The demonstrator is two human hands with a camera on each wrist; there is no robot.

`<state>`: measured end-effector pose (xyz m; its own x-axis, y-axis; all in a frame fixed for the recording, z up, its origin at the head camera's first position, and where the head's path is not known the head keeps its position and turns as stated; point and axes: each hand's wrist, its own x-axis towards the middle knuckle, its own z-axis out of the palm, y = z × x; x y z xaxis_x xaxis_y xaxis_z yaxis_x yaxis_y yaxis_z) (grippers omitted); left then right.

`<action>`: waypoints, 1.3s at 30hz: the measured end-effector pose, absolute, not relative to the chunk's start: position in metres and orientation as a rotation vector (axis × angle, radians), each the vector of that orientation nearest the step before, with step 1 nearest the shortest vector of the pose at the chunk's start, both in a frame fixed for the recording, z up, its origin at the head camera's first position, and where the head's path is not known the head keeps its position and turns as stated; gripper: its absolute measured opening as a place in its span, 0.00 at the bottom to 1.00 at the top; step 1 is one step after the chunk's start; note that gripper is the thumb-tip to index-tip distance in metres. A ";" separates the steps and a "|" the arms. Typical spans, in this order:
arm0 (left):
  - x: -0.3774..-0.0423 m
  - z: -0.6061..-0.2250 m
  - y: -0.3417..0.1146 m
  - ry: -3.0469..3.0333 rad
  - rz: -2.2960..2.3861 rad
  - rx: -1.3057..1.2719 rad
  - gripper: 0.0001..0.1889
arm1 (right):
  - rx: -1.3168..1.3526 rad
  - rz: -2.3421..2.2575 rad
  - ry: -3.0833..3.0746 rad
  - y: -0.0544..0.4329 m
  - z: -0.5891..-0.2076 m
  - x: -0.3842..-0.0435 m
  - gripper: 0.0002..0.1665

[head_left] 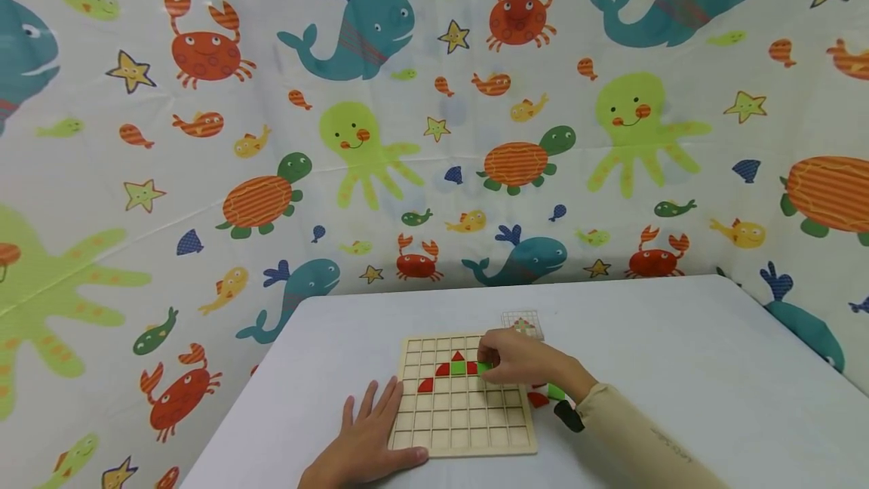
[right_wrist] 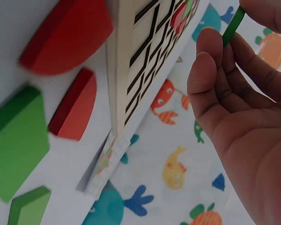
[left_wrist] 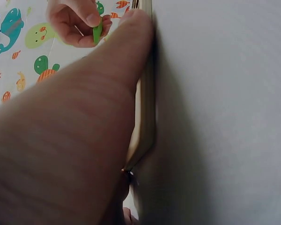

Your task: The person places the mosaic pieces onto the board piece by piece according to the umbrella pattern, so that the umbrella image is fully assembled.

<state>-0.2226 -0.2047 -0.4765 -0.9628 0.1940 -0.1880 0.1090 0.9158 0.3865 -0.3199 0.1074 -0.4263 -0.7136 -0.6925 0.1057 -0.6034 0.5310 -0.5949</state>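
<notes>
A wooden grid board (head_left: pixel 462 421) lies on the white table. Several red pieces (head_left: pixel 425 385) and a green square (head_left: pixel 458 367) sit in its cells. My right hand (head_left: pixel 521 357) is over the board's upper right part, pinching a green tile (right_wrist: pixel 233 26) between thumb and fingers. In the left wrist view that tile (left_wrist: pixel 98 32) appears edge-on, so its full outline is hidden. At the board's lower left corner rests my left hand (head_left: pixel 370 429), fingers spread along the left side and thumb on the front edge.
Right of the board lie loose red pieces (right_wrist: pixel 75 105) and green pieces (right_wrist: pixel 18 136), partly covered by my right arm in the head view. Behind the board is a small pattern card (head_left: pixel 521 320). A sea-animal curtain (head_left: pixel 434 172) hangs behind the table.
</notes>
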 end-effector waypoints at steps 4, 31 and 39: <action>-0.223 -0.475 -0.205 2.852 0.560 0.245 0.68 | -1.121 -0.925 2.606 0.099 -0.425 -0.321 0.08; -0.222 -0.480 -0.206 2.869 0.542 0.267 0.68 | -1.245 -0.603 2.665 0.029 -0.439 -0.322 0.07; -0.221 -0.478 -0.206 2.878 0.541 0.259 0.69 | -1.264 -0.577 2.673 0.024 -0.439 -0.324 0.08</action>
<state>-0.2213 -0.2061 -0.4781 -0.9643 0.2075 -0.1645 0.1336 0.9176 0.3744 -0.3237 0.0237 -0.4395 -0.6410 -0.7662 0.0454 -0.7167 0.5763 -0.3926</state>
